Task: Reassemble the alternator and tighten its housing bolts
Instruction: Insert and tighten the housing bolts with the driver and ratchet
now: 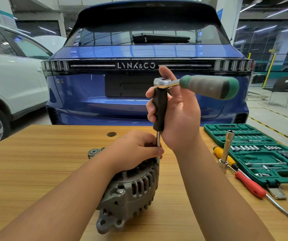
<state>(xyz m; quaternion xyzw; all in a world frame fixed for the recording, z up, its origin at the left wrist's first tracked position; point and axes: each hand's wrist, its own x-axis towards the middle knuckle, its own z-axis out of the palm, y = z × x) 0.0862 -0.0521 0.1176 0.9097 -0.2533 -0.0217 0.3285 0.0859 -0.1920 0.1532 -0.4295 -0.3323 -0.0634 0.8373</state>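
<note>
Alternator [131, 193] on wooden worktop [35, 162], left hand [136, 150] pinching extension shaft [158, 146] atop it, right hand [178, 117] fingers wrapped round black driver handle [160, 110] under ratchet [200, 86]

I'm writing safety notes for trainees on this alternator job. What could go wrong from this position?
1. The left hand pinches the driver shaft right at the alternator; if the socket slips off the bolt, those fingers could get jabbed.
2. The ratchet sits atop the black handle, held only by the right hand; this tall stack could tilt and round the bolt.
3. The alternator is unclamped on the table and might roll.
</note>
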